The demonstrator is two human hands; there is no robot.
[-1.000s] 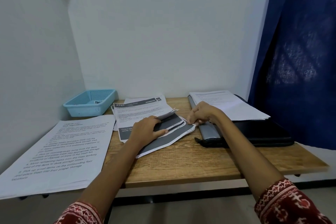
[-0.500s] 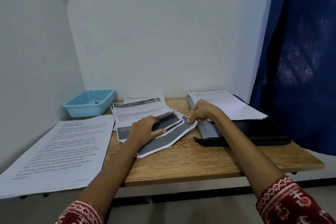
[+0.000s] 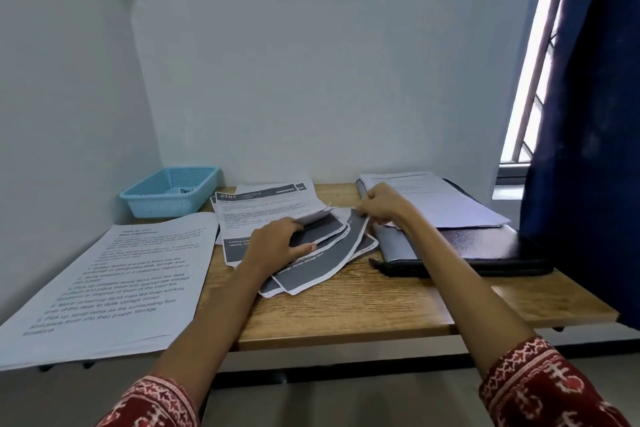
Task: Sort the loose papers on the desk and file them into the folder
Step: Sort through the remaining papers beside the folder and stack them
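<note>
left hand [image 3: 277, 246]: flat-ish on the fanned stack of dark-banded printouts [image 3: 311, 263], thumb tucked along the top sheet's edge and fingers curled over it, so it's holding the pile down and gripping it at once.
right hand [image 3: 381, 206]: fingers bunched in a narrow pinch on the far-right corner of the same pile, right at the edge of the folder.
what could go wrong: honestly, tearing or creasing. Two hands are on one loose fan, so if the right one lifts its corner while the left keeps pressing, the sheet could crumple or rip.
also: the lowest sheets poke out toward the near edge of the tabletop [image 3: 398, 308], so a sloppy gather could slide one off onto the floor.
also: the pinch might grab two sheets instead of one, can't tell how many it has.
big instruction sheet [image 3: 114, 284]: lies to the left, overhanging the tabletop's near-left edge, so an elbow bump could send it off.
how the printouts look: white pages with grey-black bands, splayed and overlapping mid-tabletop, top sheet curled up at its corner.
folder [image 3: 485, 250]: dark zip-type case to the right, touching the pile, with white sheets [image 3: 433, 199] lying on top.
blue basket [image 3: 169, 196]: far-left corner, well apart.
</note>
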